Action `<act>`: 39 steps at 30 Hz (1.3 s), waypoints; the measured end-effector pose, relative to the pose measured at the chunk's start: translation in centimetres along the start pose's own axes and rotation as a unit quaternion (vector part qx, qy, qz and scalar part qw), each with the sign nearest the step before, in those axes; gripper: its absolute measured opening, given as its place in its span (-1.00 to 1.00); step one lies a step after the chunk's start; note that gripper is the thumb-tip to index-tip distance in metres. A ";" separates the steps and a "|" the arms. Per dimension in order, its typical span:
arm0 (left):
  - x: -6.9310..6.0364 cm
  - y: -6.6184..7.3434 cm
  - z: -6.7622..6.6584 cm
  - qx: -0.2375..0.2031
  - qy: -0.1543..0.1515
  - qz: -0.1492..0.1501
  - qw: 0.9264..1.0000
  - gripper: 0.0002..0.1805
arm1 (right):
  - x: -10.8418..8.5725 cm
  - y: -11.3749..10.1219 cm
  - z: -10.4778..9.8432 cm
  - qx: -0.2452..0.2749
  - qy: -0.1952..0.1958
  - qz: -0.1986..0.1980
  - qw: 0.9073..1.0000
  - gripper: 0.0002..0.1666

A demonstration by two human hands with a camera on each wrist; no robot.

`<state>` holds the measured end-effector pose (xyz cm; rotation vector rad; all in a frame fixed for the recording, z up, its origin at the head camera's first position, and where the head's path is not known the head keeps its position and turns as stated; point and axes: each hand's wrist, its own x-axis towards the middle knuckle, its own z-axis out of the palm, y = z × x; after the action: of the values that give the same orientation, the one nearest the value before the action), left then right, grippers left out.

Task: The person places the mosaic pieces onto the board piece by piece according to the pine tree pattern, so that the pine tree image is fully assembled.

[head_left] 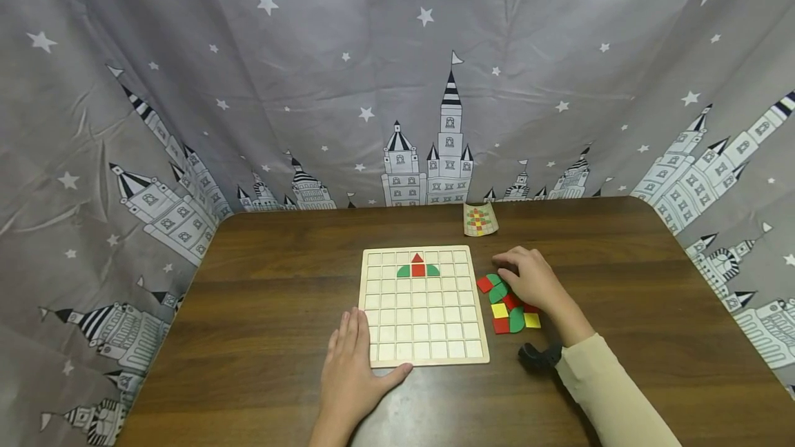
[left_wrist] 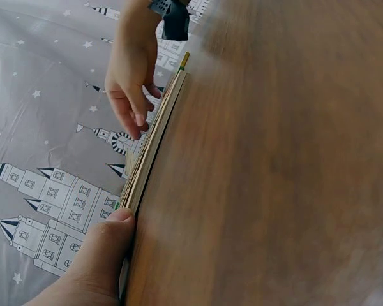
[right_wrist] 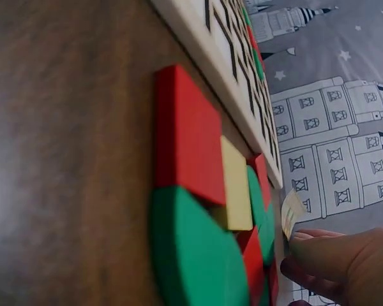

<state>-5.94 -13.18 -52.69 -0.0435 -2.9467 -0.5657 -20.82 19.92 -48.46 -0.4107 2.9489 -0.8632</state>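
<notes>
A pale wooden grid board (head_left: 428, 305) lies on the table. Near its top sit a red triangle (head_left: 417, 258), a red square (head_left: 419, 270) and two green leaf-shaped pieces, one each side of the square. My left hand (head_left: 352, 371) rests at the board's lower left corner, fingers straight along the left side and thumb at the near edge. To the right of the board lies a loose cluster of red, green and yellow pieces (head_left: 517, 320). Over the cluster's far end is my right hand (head_left: 528, 278), its fingers loosely bent, with nothing visible between them.
A small pattern card (head_left: 481, 219) with a coloured design stands curved near the table's back edge. A black strap (head_left: 539, 357) is at the right wrist. Behind the brown table (head_left: 273, 295) hangs a grey curtain (head_left: 310, 88) printed with castles and stars.
</notes>
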 end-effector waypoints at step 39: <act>0.0 0.1 -0.2 0.000 -0.009 -0.004 1.000 0.39 | -0.1 0.2 1.2 0.012 -0.016 -0.020 1.000 -0.78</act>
<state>-5.94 -13.16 -52.46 -0.0362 -2.9653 -0.5694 -20.64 19.48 -49.54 -0.4789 2.9076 -0.8880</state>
